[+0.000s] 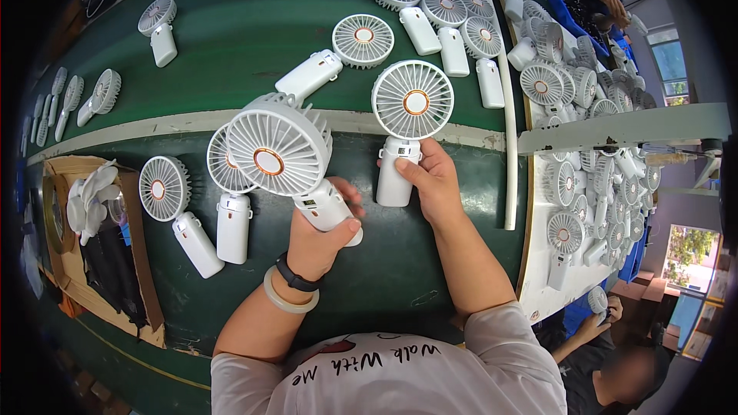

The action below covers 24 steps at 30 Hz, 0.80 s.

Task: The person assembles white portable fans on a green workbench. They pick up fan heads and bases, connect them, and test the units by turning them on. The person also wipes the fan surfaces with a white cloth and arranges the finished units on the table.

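My left hand (pixel 321 238) is closed around the handle of a white handheld fan (pixel 286 150), whose round grille with a copper ring is tilted and raised close to the camera. In my right hand (pixel 432 177) is a second white fan (pixel 413 101), held upright, its grille facing me. My right thumb presses on the front of its handle, just below a small dark display. Left of my left hand, two more white fans lie on the green work surface: one fan (pixel 233 223) partly hidden behind the held one, another fan (pixel 175 211) beside it.
Beyond a pale rail, several fans (pixel 363 40) lie on a green conveyor belt (pixel 254 23). A cardboard box (pixel 146 277) with white fan blades (pixel 94 198) stands at the left. A white table (pixel 538 261) on the right is crowded with fans; two people work near it.
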{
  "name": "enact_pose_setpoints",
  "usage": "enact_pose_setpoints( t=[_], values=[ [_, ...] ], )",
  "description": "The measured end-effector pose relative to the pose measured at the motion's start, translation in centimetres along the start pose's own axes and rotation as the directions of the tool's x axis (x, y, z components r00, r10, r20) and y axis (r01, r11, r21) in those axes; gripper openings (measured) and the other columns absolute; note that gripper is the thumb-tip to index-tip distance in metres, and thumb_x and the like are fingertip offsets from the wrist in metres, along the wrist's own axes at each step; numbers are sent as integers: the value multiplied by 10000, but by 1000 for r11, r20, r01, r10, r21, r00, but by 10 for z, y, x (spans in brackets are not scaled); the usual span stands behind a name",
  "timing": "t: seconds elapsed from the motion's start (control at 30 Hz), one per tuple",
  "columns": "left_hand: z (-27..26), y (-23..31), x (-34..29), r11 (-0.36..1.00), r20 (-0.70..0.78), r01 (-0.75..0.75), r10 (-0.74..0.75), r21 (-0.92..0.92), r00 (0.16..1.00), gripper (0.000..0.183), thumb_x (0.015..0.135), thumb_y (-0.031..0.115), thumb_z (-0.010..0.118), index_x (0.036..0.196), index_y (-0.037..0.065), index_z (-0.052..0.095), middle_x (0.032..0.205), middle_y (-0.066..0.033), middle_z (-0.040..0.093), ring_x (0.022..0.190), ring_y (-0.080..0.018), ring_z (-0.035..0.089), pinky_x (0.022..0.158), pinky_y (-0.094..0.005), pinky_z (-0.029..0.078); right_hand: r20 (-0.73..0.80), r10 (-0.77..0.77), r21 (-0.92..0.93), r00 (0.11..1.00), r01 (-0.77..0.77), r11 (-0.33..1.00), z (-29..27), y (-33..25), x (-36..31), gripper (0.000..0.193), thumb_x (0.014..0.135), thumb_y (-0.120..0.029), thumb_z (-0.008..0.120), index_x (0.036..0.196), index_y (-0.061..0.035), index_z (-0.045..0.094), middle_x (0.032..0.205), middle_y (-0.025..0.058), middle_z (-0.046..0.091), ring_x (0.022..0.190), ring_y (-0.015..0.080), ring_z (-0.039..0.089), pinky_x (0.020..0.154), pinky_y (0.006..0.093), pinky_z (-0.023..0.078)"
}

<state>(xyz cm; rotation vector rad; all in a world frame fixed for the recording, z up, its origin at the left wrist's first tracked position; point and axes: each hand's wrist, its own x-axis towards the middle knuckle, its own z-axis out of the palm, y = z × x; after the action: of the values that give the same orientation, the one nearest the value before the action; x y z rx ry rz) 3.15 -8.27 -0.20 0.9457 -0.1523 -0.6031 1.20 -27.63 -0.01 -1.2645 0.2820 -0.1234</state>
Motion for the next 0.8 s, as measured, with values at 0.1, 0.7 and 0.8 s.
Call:
enact_pose_setpoints(
  t=[0.1,0.7,0.8],
  values=[
    [0,-6,1,995,41,-54,58,-88,997,520,720,148,722,1147,75,435,1263,-126,448,1209,-256,430,956,-405,426,-76,-59,-130,995,48,990,10,6,-4,395,846,-126,600,1182,16,448,1005,98,614,886,170,615,782,310,494],
    [11,0,-7,933,316,261,-177,-249,932,871,657,265,760,1344,36,277,1122,-150,524,982,-257,594,840,-391,510,176,-660,-562,731,625,542,21,-4,-27,221,909,-129,452,898,9,624,824,131,591,682,253,577,606,324,468],
    [10,0,-7,927,353,289,-195,-238,915,992,650,274,745,1422,106,147,1103,-171,493,966,-270,578,796,-389,516,111,-660,-548,743,599,583,16,-1,-24,208,903,-104,448,873,17,614,807,135,589,671,239,577,597,313,466]
  ],
)
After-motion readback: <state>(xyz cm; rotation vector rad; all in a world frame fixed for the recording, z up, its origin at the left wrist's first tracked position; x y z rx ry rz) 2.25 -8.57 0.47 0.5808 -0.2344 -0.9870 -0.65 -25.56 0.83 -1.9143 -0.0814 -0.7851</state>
